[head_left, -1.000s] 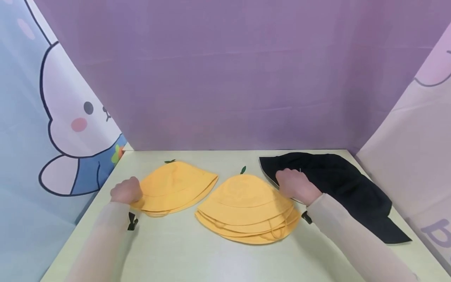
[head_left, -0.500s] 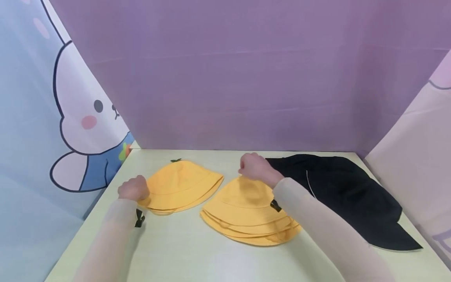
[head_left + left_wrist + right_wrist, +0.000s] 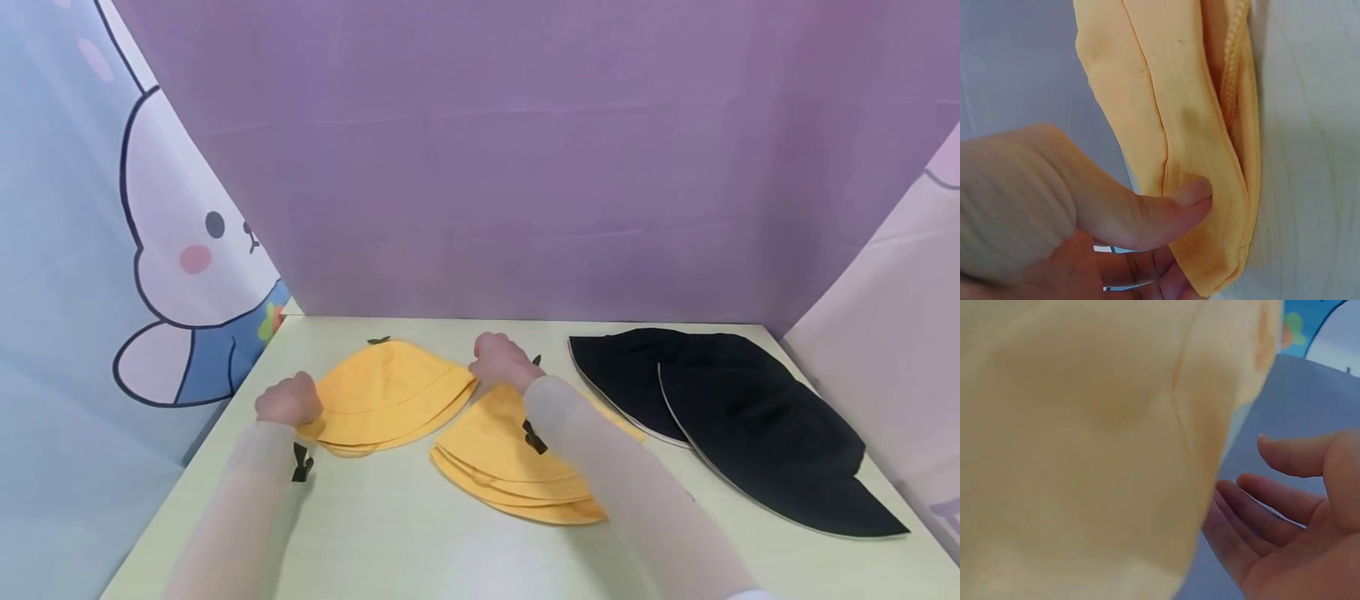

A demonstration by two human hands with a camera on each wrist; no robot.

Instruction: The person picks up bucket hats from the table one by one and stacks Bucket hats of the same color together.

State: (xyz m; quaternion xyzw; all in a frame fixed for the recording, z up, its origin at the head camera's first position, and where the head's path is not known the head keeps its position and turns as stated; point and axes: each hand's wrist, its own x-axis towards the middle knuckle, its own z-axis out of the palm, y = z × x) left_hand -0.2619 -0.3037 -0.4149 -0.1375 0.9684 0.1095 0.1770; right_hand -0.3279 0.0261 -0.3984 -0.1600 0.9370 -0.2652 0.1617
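Left hand pinches the near-left brim of the yellow hat, thumb on top. Right hand hangs loose and empty at the hat's right edge, just above the yellow stack on the bench. Advice: take both brim edges evenly, lift flat.

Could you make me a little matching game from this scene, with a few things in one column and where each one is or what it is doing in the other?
Things:
1. left hand
2. right hand
3. black hats
4. stack of yellow hats

Places or states:
A. lying at the right side of the table, untouched
B. pinching the left brim of the single yellow hat
C. piled in the middle of the table, partly under a sleeve
D. fingers loose, at the single yellow hat's right brim

Pairs: 1-B, 2-D, 3-A, 4-C
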